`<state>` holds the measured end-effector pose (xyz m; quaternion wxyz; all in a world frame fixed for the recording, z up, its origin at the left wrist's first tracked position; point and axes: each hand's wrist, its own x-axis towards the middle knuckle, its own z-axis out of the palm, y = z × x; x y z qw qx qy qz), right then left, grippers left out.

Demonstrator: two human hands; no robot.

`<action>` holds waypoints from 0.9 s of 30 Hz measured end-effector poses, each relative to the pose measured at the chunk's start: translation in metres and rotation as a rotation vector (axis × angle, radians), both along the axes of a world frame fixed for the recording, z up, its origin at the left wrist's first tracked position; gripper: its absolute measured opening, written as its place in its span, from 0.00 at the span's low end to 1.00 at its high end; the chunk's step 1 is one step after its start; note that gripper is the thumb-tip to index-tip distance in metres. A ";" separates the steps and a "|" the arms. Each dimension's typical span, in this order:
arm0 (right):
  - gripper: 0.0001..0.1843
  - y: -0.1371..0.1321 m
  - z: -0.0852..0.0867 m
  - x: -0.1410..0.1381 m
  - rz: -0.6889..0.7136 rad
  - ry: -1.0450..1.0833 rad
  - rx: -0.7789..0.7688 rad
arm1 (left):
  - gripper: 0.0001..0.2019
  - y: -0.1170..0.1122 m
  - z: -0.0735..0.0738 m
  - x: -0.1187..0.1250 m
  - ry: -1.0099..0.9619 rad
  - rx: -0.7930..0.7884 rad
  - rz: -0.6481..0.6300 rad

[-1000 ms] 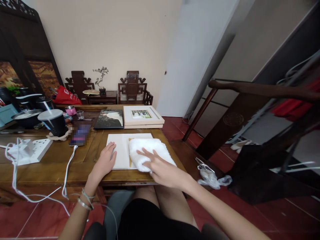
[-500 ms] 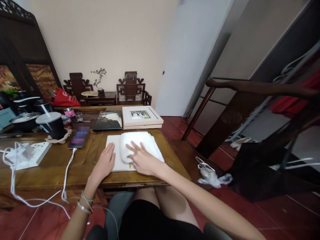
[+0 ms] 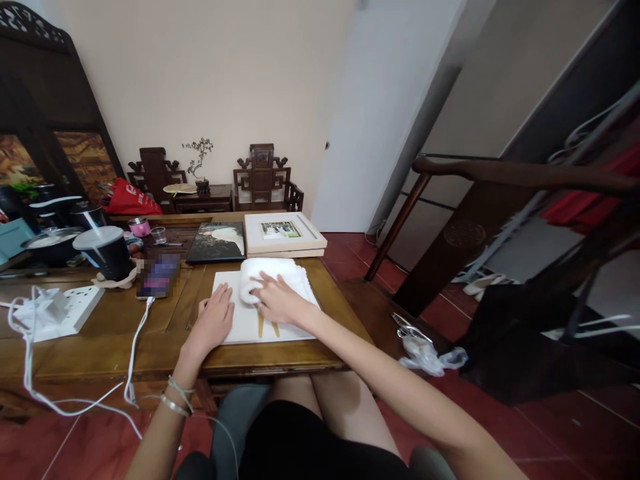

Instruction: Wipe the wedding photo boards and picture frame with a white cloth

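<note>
A flat white board (image 3: 231, 332) with two tan strips on its lower part lies on the wooden table. On its upper half rests a folded white towel (image 3: 297, 275), which hides much of the board. My right hand (image 3: 277, 298) is on the towel's left part, its fingers bent into the cloth and gripping it. At the board's left edge lies my left hand (image 3: 216, 315), open, fingers stretched forward and holding nothing.
Behind the towel are a framed picture (image 3: 285, 235) and a dark photo panel (image 3: 217, 241). To the left are a phone (image 3: 159, 277) on a white cable, a lidded black cup (image 3: 106, 252) and a white power strip (image 3: 83, 310). A wooden chair (image 3: 440, 233) stands at the right.
My right hand and the towel have moved up and slightly left across the board, uncovering more of the tan strips. My left hand has stayed at the board's left edge.
</note>
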<state>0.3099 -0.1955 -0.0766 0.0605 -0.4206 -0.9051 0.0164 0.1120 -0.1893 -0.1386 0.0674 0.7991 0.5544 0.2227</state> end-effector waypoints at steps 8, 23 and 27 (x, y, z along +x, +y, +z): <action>0.21 -0.016 -0.011 -0.034 -0.005 -0.087 0.130 | 0.23 0.006 -0.001 -0.008 -0.173 0.067 -0.050; 0.18 0.003 -0.001 -0.016 -0.062 0.008 0.069 | 0.23 0.007 -0.008 -0.013 -0.251 0.074 -0.072; 0.20 0.017 -0.009 -0.040 -0.074 -0.022 0.119 | 0.23 0.000 0.007 -0.009 -0.447 0.107 0.015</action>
